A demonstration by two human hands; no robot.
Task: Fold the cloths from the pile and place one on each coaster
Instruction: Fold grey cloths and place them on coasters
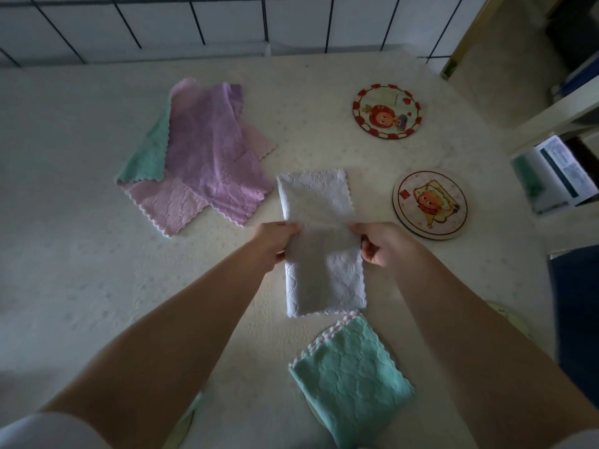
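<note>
white cloth [319, 241] lies as a long strip at table centre, left hand [271, 244] and right hand [382, 243] pinched on its side edges. pile [197, 153] at 10 o'clock; two bare coasters [387, 110] at 2 o'clock; folded green cloth [351, 380] at 6.

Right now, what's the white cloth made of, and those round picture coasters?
White cloth: looks like soft, fluffy microfibre, matte, with an embossed pattern and wavy stitched edges; it bends limply in both hands. Coasters: thin, stiff discs with printed cartoons, maybe wood or cardboard; hard to tell.
</note>
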